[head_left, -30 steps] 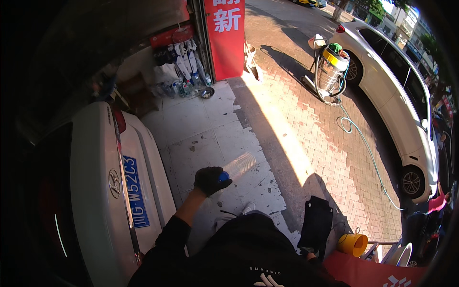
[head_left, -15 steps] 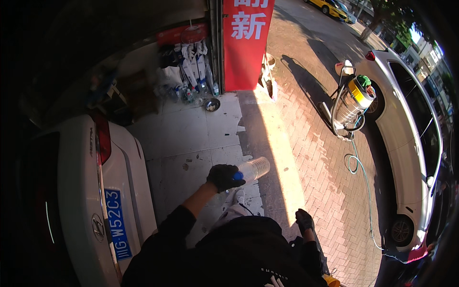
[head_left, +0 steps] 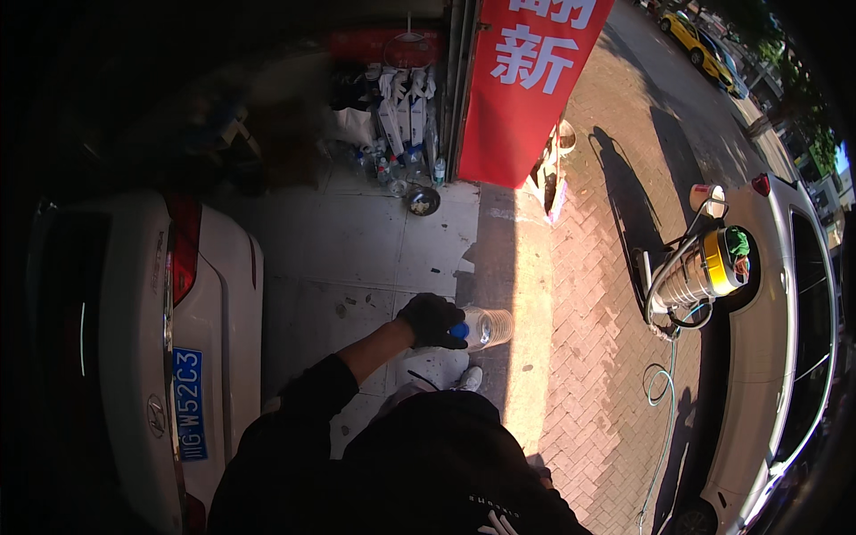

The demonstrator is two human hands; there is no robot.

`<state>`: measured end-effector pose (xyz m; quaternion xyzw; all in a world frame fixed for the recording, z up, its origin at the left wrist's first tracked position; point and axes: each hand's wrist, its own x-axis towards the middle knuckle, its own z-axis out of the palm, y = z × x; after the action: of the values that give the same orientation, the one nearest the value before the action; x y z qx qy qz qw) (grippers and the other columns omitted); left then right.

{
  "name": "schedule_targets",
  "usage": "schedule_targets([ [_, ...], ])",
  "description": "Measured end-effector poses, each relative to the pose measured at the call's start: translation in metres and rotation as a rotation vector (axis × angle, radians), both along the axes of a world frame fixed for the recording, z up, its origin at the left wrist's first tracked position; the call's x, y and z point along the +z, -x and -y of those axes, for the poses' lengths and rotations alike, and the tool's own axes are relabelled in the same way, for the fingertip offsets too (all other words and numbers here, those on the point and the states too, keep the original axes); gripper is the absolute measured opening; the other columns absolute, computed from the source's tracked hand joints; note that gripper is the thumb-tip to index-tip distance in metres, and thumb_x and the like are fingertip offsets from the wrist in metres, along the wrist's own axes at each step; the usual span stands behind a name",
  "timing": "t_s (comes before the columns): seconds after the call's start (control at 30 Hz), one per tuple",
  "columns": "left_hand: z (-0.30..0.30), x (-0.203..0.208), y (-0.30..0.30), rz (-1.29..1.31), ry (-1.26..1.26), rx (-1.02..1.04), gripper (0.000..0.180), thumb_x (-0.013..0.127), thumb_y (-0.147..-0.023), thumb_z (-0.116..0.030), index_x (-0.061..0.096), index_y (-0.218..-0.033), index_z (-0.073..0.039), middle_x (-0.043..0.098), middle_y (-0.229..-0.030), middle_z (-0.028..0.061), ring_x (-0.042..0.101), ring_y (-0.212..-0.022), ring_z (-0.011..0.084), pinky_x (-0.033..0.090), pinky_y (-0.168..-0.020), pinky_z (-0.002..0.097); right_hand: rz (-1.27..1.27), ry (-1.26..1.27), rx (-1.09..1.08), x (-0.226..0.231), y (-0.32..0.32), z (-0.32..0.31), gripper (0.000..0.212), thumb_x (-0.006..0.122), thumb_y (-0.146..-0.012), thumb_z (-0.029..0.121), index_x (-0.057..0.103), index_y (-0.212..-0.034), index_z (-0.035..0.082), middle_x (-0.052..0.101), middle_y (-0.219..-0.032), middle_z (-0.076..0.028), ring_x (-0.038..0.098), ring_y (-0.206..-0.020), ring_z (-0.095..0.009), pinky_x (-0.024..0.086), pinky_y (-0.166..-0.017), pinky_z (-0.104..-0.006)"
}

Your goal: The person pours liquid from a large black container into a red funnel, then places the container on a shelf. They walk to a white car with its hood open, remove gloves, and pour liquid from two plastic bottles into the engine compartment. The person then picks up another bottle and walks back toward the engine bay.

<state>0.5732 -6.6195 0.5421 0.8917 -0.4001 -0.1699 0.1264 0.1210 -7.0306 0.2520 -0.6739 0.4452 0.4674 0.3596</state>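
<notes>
My left hand (head_left: 430,321), in a dark glove, is closed around the capped end of a clear plastic bottle (head_left: 492,328). The bottle lies nearly level, its blue cap by my fingers and its ribbed, see-through body pointing right. No liquid can be made out in it. Low beside my body, only a small part of my right hand (head_left: 539,467) shows, and its fingers are too hidden to read. My white shoe (head_left: 470,378) is on the floor below the bottle.
A light-coloured car (head_left: 223,303) stands close on the left, another (head_left: 758,357) on the right. A wet vacuum (head_left: 704,272) with a hose stands on the brick paving. Ahead are a red sign panel (head_left: 526,116), a metal bowl (head_left: 423,201) and several plastic bottles (head_left: 392,169).
My view has turned left, and I have stepped forward. The bottle stays in my left hand. My right hand has dropped back beside my body, mostly out of sight.
</notes>
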Motion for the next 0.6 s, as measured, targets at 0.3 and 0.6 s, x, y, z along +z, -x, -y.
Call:
schedule_targets([
  [0.3,-0.065,0.018,-0.101,0.049,-0.083,0.269,0.063,0.065,-0.078,-0.068,0.070,-0.109,-0.013,0.072,-0.103,0.0101,0.069,-0.096,0.0289,0.053,-0.087,0.0436,1.119,0.173,0.439,0.149,-0.505,-0.061,0.053,0.073,-0.087,0.035,0.061,-0.128,0.004,0.066,-0.123,-0.016,0.065,-0.109,-0.030,0.052,-0.095,-0.0393],
  [0.6,-0.205,-0.004,-0.234,0.117,0.063,0.355,0.053,0.072,-0.075,-0.061,0.072,-0.100,-0.014,0.072,-0.093,0.0086,0.069,-0.087,0.0267,0.053,-0.082,0.0422,1.381,-0.135,1.167,0.255,-0.714,-0.372,0.094,0.083,-0.065,0.036,0.042,-0.143,0.003,0.053,-0.136,-0.020,0.052,-0.123,-0.038,0.042,-0.102,-0.0507],
])
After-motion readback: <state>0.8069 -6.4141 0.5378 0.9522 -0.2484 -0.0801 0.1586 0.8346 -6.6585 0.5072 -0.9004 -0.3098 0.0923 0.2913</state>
